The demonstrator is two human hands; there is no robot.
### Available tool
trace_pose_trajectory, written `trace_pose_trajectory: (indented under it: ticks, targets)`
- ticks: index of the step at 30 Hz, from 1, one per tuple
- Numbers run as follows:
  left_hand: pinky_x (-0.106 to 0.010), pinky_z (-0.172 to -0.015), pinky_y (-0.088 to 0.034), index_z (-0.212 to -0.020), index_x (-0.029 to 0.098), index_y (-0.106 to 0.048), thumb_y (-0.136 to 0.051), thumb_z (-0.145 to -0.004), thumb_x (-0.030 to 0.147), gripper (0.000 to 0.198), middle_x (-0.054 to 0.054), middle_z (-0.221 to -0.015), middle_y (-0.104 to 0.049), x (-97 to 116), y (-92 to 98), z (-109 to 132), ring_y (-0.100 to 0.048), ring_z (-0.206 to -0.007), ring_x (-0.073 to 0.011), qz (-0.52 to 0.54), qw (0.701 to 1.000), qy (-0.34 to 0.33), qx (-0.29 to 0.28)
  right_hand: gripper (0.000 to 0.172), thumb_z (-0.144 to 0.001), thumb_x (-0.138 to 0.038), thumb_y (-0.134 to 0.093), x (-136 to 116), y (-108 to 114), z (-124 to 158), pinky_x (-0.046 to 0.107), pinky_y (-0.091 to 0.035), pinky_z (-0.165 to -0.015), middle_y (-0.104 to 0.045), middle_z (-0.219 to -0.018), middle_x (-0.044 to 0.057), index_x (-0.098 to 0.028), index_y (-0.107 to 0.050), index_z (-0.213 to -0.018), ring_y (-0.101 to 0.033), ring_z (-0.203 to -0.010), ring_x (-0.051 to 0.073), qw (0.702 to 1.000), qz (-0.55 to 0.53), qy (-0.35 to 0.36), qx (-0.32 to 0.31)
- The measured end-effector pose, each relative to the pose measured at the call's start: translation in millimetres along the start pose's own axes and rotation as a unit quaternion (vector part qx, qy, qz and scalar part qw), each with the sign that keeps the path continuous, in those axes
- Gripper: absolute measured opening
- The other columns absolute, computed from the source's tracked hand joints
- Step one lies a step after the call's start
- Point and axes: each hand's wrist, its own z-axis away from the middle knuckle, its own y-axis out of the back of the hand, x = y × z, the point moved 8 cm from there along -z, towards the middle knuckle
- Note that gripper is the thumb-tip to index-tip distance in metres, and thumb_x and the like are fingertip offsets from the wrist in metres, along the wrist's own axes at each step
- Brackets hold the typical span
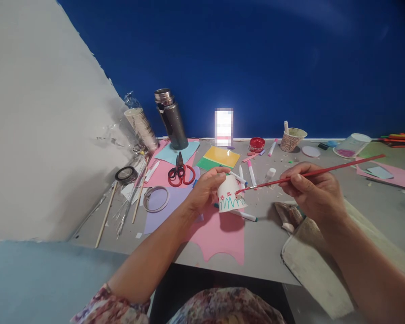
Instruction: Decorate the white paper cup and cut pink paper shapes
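Observation:
My left hand (209, 189) is closed around a white paper cup (230, 198), held upside down above pink paper. Green zigzag lines run around the cup near its rim, with small red marks above them. Pinched in my right hand (313, 189) is a red paintbrush (337, 169). Its bristle tip meets the cup's side by the red marks, and its handle points up to the right. Behind the cup lie a blue-capped marker (239, 178) and a pink-capped marker (251, 174). A green-capped marker (246, 216) rests beneath it.
Red-handled scissors (180, 173), a tape roll (156, 199) and wooden sticks (106, 215) lie at left. A dark flask (173, 121) and stacked paper cups (141, 128) stand behind. A red paint jar (257, 144) sits at the back; a stained cloth (319, 263) lies under my right arm.

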Motion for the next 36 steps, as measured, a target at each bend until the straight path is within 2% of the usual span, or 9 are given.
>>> trace_pose_trajectory:
  ticks: [12,24,36]
  targets:
    - [-0.032,-0.063,-0.053,-0.115,0.018,-0.062,-0.083,-0.075,0.039,0.05,-0.008,-0.088,-0.074,-2.8,3.3,-2.7,-0.068,-0.071,-0.0214,-0.001,1.0,0.001,0.011,0.022,-0.084,-0.043,-0.085,-0.4,-0.9,2.6,0.028,-0.041,-0.049,-0.071,-0.072,0.002,-0.023,-0.075,-0.084,-0.054,-0.056,0.014,0.998,0.044,0.025,-0.024]
    - [-0.036,-0.071,-0.054,-0.116,0.017,-0.061,-0.081,-0.075,0.038,0.05,-0.011,-0.098,-0.077,1.5,-5.0,0.4,-0.071,-0.079,-0.0235,0.049,0.998,0.002,-0.036,0.026,-0.076,-0.046,-0.091,-10.5,-2.1,1.8,0.027,-0.04,-0.048,-0.071,-0.072,0.002,-0.024,-0.076,-0.078,-0.054,-0.056,0.013,0.999,0.0,0.036,-0.003]
    - [-0.037,-0.073,-0.055,-0.116,0.017,-0.062,-0.08,-0.077,0.037,0.047,-0.012,-0.1,-0.078,-0.4,-5.9,-0.7,-0.072,-0.082,-0.025,0.056,0.997,0.001,-0.049,0.028,-0.075,-0.048,-0.091,-5.9,-4.0,0.9,0.028,-0.039,-0.047,-0.071,-0.07,0.002,-0.026,-0.074,-0.078,-0.053,-0.054,0.014,1.0,-0.003,0.021,-0.006]
